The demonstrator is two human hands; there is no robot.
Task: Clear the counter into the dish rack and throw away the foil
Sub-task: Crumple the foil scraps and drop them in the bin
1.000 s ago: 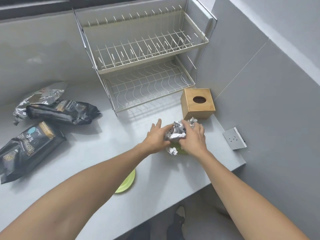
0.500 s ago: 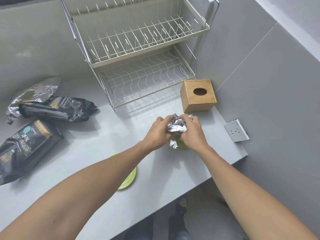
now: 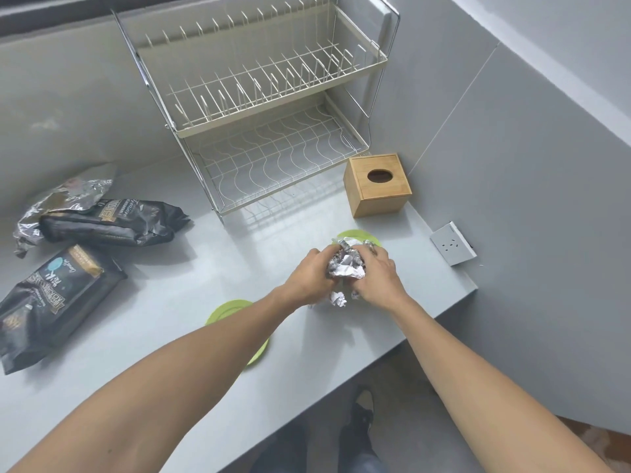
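Note:
A crumpled ball of silver foil (image 3: 345, 266) is squeezed between my left hand (image 3: 309, 275) and my right hand (image 3: 377, 273), both closed on it just above the counter. A small loose scrap of foil (image 3: 338, 298) hangs or lies below the ball; I cannot tell which. Behind the hands a green plate (image 3: 355, 234) lies flat on the counter, partly hidden. A second green plate (image 3: 227, 310) lies nearer me, mostly covered by my left forearm. The two-tier wire dish rack (image 3: 263, 117) stands empty at the back.
A wooden tissue box (image 3: 377, 184) sits right of the rack. Two black bags (image 3: 112, 221) (image 3: 51, 297) and a silver pouch (image 3: 65, 199) lie at the left. A wall socket (image 3: 452, 243) is on the right wall. The counter edge (image 3: 341, 377) runs diagonally near me.
My hands have pressed the foil into a tighter ball and drawn it back toward me off the far green plate, which now shows behind them.

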